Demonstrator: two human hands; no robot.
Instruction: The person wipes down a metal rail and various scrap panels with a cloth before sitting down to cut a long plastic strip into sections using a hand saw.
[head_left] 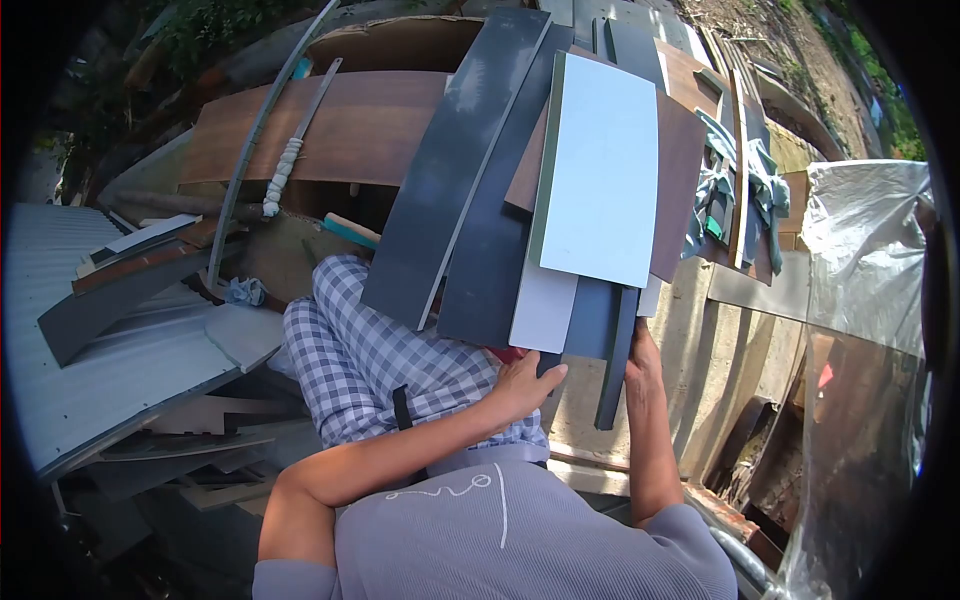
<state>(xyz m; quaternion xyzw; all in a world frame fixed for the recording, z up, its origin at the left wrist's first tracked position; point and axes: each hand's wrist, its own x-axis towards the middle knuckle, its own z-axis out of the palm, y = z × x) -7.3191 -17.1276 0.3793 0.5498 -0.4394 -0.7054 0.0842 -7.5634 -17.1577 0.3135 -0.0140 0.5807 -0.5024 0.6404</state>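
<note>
A pile of flat boards lies in front of me, over my lap and beyond. On top is a pale blue-white board (603,170), with a smaller light grey board (541,310) showing beneath it. My left hand (525,387) is closed at the near end of the pile, a dark board end (548,366) between thumb and fingers. At the pile's right side, my right hand (643,355) grips beside a narrow dark strip (614,375); its fingertips are hidden. Long dark grey boards (455,165) slant on the left, and a brown board (678,180) shows on the right.
A wide brown panel (370,125) lies behind, with a rope-wrapped metal bar (288,165) against it. Board offcuts (130,270) sit on a corrugated sheet (60,330) at left. Rags (765,185) and clear plastic sheeting (865,260) are at right.
</note>
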